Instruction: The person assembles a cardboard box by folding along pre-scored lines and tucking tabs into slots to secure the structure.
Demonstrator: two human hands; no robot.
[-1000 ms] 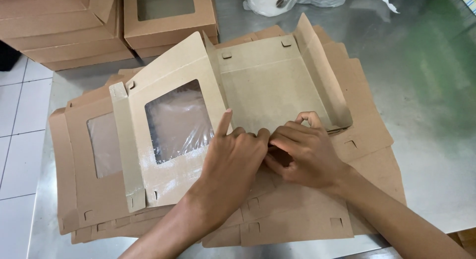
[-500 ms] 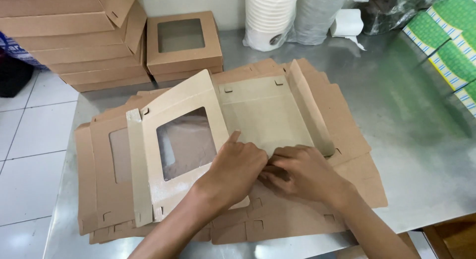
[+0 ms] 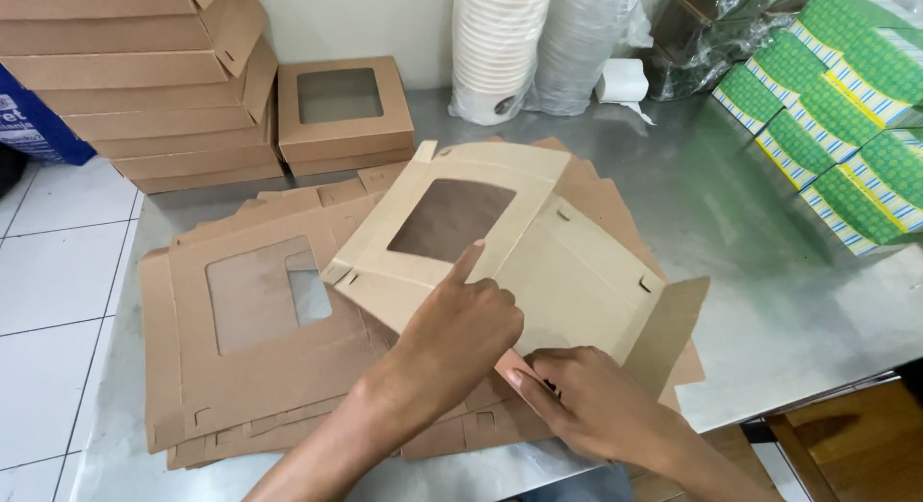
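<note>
— Cardboard everywhere! What's in your hands?

— My left hand (image 3: 461, 334) lies on the half-folded kraft window box (image 3: 500, 262), index finger stretched out, the rest curled. My right hand (image 3: 591, 401) pinches its near flap, fingers together.

— And the box?

— Atop the stack of flat box blanks (image 3: 250, 367) on the steel table (image 3: 769, 271), lid tilted up.

A single head-worn camera looks steeply down and forward over a steel table (image 3: 769, 300), close above the hands, with the wall beyond the table's far edge and floor tiles left of it.
</note>
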